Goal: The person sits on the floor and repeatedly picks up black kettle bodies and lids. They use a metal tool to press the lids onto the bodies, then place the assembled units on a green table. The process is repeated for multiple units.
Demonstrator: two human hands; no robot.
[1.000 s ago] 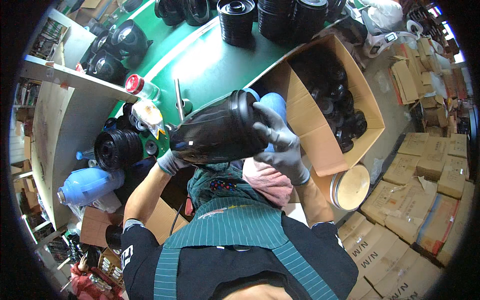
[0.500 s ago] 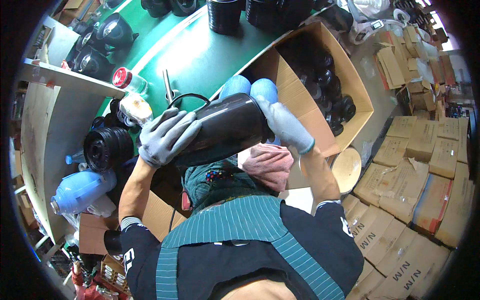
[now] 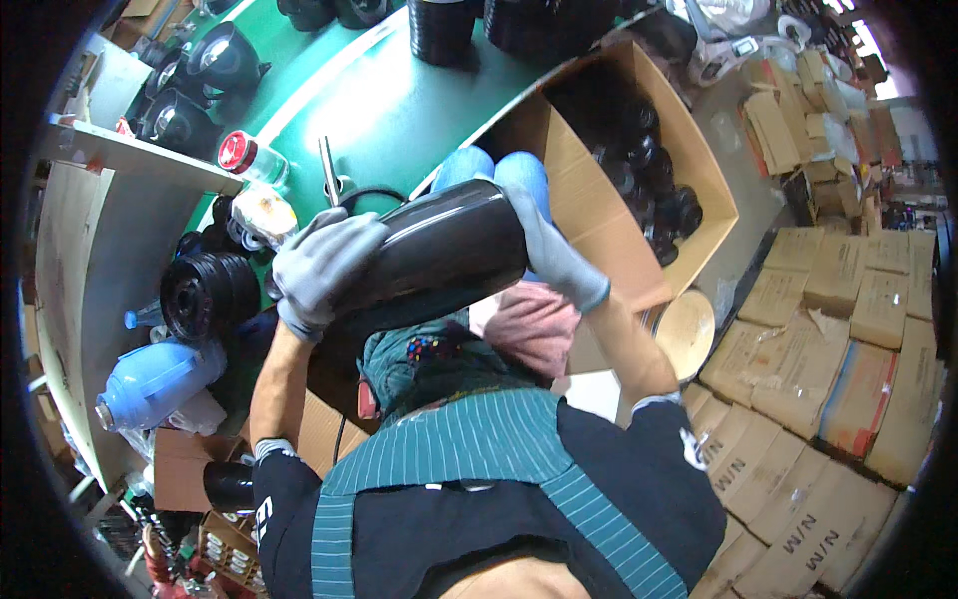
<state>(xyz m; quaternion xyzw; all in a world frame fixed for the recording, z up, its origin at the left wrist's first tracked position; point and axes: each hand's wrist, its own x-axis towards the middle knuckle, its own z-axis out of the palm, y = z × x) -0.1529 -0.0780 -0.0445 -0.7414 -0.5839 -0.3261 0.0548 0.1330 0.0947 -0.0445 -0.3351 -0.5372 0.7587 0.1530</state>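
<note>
A glossy black cylindrical pot [image 3: 444,252] lies sideways in both my gloved hands, above my lap. My left hand [image 3: 321,268] wraps over its left end in a grey glove. My right hand [image 3: 547,250] presses against its right end. Under the pot are a pink cloth [image 3: 534,324] and my striped apron. Beyond it runs the green table [image 3: 399,110].
An open cardboard box [image 3: 619,170] of black parts stands to the right of the table. Black round parts [image 3: 205,295], a blue jug [image 3: 155,381] and a red-capped bottle [image 3: 244,155] sit at left. Stacked cartons [image 3: 828,339] fill the floor at right.
The pot has turned in my hands; its open end no longer faces right. My left hand moved up over the left end and my right hand slid onto the right end.
</note>
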